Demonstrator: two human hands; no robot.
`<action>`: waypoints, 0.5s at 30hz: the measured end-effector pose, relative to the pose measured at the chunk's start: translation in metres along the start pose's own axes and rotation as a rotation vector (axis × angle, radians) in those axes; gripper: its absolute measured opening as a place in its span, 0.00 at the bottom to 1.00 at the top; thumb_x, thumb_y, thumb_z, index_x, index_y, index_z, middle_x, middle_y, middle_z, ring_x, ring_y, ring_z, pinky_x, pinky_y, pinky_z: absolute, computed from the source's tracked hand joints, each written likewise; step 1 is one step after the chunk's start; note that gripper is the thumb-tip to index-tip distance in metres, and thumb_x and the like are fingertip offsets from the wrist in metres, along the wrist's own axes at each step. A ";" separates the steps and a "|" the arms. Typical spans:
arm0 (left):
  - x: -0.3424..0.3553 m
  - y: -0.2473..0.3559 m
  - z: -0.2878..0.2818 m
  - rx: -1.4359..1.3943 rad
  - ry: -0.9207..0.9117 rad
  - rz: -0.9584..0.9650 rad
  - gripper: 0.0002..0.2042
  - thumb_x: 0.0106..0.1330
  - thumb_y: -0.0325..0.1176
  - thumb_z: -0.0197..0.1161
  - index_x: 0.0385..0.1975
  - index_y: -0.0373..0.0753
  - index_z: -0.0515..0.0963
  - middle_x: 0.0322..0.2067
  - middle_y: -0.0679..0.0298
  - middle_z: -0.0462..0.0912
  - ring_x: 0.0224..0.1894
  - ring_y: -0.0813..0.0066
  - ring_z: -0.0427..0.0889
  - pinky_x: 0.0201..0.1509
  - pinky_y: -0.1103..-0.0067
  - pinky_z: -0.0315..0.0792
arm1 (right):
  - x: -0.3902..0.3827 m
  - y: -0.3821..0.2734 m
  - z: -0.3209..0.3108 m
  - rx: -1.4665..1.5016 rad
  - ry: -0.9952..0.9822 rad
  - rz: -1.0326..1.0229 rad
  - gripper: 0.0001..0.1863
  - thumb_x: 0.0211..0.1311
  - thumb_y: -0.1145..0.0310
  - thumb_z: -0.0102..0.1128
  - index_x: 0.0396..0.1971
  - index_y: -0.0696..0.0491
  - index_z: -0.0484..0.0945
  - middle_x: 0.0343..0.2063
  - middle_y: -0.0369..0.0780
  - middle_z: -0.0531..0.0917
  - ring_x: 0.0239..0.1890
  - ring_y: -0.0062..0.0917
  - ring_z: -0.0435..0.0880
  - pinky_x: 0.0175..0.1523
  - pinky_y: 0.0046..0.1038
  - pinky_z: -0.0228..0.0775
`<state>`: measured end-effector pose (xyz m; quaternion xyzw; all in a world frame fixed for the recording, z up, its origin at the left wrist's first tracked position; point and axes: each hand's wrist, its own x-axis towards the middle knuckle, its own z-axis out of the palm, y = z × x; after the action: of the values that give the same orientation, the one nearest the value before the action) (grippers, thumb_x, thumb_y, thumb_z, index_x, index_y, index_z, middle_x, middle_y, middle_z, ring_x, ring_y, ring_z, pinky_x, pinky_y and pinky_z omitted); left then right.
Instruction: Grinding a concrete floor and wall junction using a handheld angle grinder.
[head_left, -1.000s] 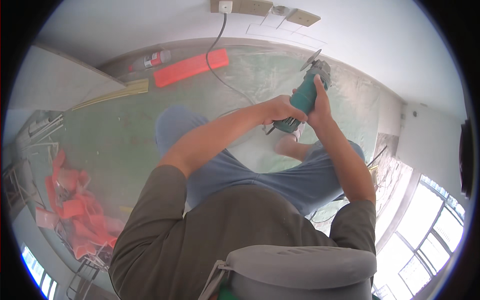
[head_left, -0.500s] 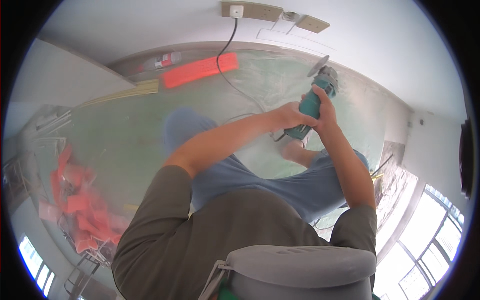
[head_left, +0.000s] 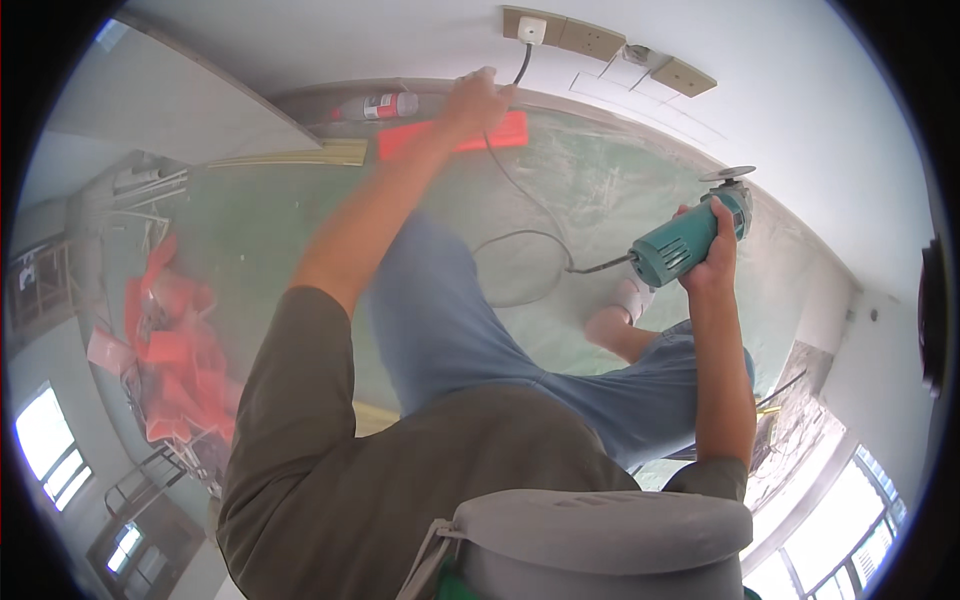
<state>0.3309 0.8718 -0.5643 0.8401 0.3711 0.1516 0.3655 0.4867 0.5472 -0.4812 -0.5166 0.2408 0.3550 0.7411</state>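
My right hand (head_left: pixel 712 250) grips a teal angle grinder (head_left: pixel 688 238) by its body, its disc (head_left: pixel 727 174) pointing up toward the white wall. The grinder's black cord (head_left: pixel 530 215) loops over the green floor and rises to a white plug (head_left: pixel 530 30) in a wall socket. My left hand (head_left: pixel 478 98) is stretched far forward with its fingers closed on the cord just below the plug. My legs in blue jeans lie between the two arms.
A long red level (head_left: pixel 455 137) and a bottle (head_left: pixel 375 106) lie along the base of the wall. Pale wooden strips (head_left: pixel 290 156) rest beside them. A heap of red pieces (head_left: pixel 170 340) and metal frames sits at the left. Windows show at lower left and right.
My left hand has let go of the grinder and reached forward to the cord at the wall socket. The right hand keeps the grinder, now lower and further right.
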 end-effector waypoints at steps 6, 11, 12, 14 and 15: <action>-0.002 0.019 0.027 -0.261 -0.134 -0.105 0.21 0.72 0.47 0.48 0.43 0.31 0.75 0.32 0.51 0.81 0.36 0.60 0.82 0.43 0.65 0.73 | 0.028 -0.007 -0.001 0.040 -0.024 -0.017 0.28 0.55 0.62 0.69 0.51 0.54 0.67 0.36 0.47 0.79 0.36 0.36 0.81 0.43 0.39 0.79; -0.131 -0.060 0.048 0.247 -0.142 -0.264 0.19 0.73 0.44 0.46 0.48 0.35 0.74 0.34 0.48 0.80 0.37 0.48 0.79 0.38 0.55 0.71 | 0.046 0.003 -0.003 0.135 -0.026 0.070 0.24 0.55 0.63 0.68 0.48 0.54 0.69 0.35 0.47 0.80 0.35 0.35 0.82 0.42 0.39 0.79; -0.129 -0.053 0.031 0.241 -0.111 -0.164 0.21 0.74 0.46 0.45 0.53 0.35 0.72 0.37 0.47 0.79 0.40 0.47 0.79 0.40 0.56 0.71 | 0.048 -0.002 -0.012 0.172 -0.007 0.024 0.22 0.55 0.62 0.68 0.46 0.54 0.70 0.34 0.46 0.80 0.34 0.35 0.81 0.40 0.39 0.79; -0.121 -0.002 -0.001 0.122 -0.247 -0.528 0.27 0.75 0.50 0.45 0.62 0.33 0.66 0.44 0.47 0.79 0.46 0.47 0.79 0.48 0.59 0.72 | 0.038 -0.008 -0.045 0.201 0.137 0.104 0.21 0.55 0.62 0.68 0.44 0.55 0.71 0.33 0.45 0.81 0.34 0.35 0.82 0.40 0.38 0.79; -0.126 0.026 -0.032 0.010 -0.124 -0.672 0.28 0.74 0.52 0.46 0.61 0.34 0.67 0.48 0.47 0.79 0.48 0.50 0.79 0.50 0.59 0.71 | 0.022 -0.006 -0.055 0.241 0.211 0.111 0.21 0.55 0.62 0.68 0.44 0.55 0.71 0.33 0.45 0.81 0.34 0.35 0.82 0.40 0.38 0.79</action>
<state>0.2423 0.7833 -0.5213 0.6803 0.6050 -0.0305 0.4126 0.5054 0.5005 -0.5128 -0.4445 0.3862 0.3076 0.7474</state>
